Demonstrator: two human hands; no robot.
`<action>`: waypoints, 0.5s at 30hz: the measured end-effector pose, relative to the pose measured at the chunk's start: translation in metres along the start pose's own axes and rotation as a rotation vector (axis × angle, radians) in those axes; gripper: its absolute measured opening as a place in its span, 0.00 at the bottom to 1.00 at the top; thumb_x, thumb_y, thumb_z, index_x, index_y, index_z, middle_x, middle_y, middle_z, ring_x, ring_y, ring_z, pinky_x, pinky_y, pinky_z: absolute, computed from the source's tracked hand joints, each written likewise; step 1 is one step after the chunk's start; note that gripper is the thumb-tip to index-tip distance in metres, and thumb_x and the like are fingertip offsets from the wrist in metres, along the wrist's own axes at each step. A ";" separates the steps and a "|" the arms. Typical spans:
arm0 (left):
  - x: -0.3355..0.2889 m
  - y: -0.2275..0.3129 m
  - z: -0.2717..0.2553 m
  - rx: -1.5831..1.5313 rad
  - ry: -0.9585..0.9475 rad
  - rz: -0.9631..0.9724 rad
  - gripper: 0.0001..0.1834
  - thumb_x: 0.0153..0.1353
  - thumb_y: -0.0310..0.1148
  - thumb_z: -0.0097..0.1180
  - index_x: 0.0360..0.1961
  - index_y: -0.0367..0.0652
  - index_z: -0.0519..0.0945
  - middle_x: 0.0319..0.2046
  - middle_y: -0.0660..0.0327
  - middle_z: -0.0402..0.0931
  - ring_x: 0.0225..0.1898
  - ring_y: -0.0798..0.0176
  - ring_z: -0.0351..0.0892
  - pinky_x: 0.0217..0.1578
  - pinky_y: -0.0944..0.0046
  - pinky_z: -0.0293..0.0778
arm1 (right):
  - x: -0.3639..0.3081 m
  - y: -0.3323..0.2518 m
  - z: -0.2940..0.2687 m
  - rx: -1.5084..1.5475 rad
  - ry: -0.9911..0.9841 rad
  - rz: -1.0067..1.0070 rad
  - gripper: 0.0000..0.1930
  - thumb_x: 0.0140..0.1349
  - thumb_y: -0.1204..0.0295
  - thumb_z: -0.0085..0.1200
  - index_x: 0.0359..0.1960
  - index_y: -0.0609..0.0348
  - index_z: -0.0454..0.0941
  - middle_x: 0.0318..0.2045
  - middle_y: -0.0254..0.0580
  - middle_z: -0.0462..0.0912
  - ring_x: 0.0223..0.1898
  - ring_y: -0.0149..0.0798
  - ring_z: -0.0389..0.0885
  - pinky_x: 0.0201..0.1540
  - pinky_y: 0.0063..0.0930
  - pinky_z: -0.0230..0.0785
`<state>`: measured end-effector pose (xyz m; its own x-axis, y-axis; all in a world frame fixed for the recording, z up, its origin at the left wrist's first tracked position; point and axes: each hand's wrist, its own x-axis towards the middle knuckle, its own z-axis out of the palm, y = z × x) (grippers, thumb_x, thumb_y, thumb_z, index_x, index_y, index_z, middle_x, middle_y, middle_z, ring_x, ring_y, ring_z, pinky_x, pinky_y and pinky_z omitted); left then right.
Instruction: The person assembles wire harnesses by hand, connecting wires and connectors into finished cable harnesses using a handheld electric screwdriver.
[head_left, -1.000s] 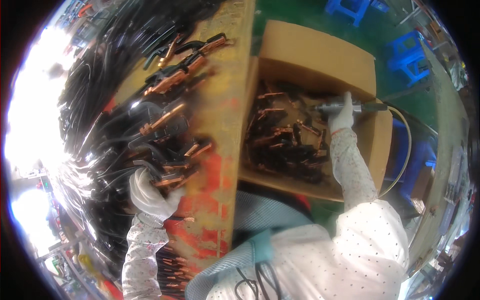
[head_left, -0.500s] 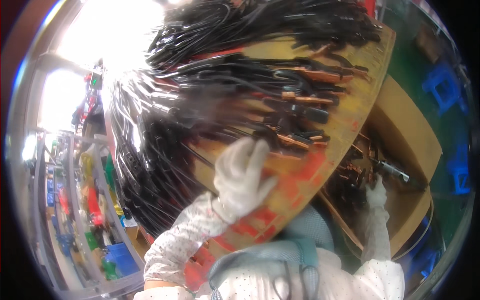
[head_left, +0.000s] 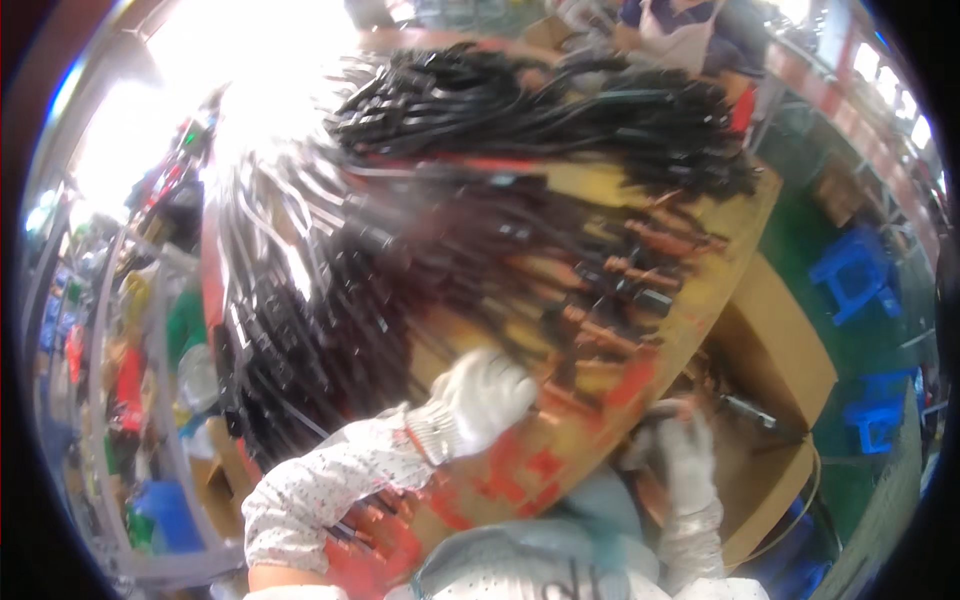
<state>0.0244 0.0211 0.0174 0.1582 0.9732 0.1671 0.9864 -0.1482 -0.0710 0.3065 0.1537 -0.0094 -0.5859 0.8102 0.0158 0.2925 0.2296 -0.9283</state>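
Note:
On the table (head_left: 500, 480), with worn yellow and red paint, lie bundles of black cables (head_left: 330, 300), fanned out. Several end in copper-coloured clamps (head_left: 600, 335) near the right edge. My left hand (head_left: 485, 395), in a white knit glove, is closed just left of these clamps. Whatever its fingers hold is hidden. My right hand (head_left: 685, 450), gloved too, is over the near left edge of an open cardboard box (head_left: 770, 500). Motion smears its fingers, and a copper-coloured patch shows beside them. A metal tool (head_left: 748, 410) with a silvery end lies in the box.
More black cables (head_left: 540, 110) lie heaped along the table's far side. Blue plastic stools (head_left: 855, 275) stand on the green floor at the right. Racks with coloured goods (head_left: 130, 390) line the left. At the top, part of another person (head_left: 680, 35) shows.
My left hand has closed from spread fingers and moved slightly down. My right hand has drawn back from inside the box toward its near left edge. The view has tilted up.

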 end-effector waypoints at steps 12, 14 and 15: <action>-0.026 -0.001 0.027 -0.170 0.108 -0.018 0.14 0.57 0.48 0.64 0.28 0.52 0.77 0.22 0.66 0.77 0.25 0.58 0.81 0.24 0.56 0.75 | 0.039 -0.025 0.081 -0.082 -0.145 -0.263 0.14 0.61 0.67 0.69 0.46 0.56 0.84 0.27 0.47 0.87 0.29 0.44 0.89 0.34 0.34 0.78; -0.026 -0.001 0.033 -0.220 0.050 -0.042 0.14 0.59 0.49 0.63 0.29 0.52 0.78 0.23 0.66 0.78 0.26 0.57 0.82 0.25 0.56 0.76 | 0.048 -0.022 0.087 -0.286 -0.035 -0.514 0.14 0.57 0.67 0.72 0.43 0.56 0.84 0.24 0.44 0.86 0.24 0.47 0.87 0.29 0.35 0.77; -0.025 0.001 0.029 -0.281 -0.040 -0.056 0.14 0.60 0.49 0.62 0.29 0.53 0.78 0.24 0.65 0.79 0.27 0.57 0.83 0.25 0.55 0.77 | 0.050 -0.018 0.091 -0.287 0.003 -0.582 0.14 0.55 0.68 0.73 0.41 0.55 0.85 0.23 0.43 0.85 0.22 0.48 0.86 0.27 0.36 0.76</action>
<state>0.0200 0.0017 -0.0157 0.1065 0.9865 0.1240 0.9681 -0.1314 0.2134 0.2028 0.1410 -0.0262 -0.7075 0.5116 0.4876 0.1190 0.7663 -0.6313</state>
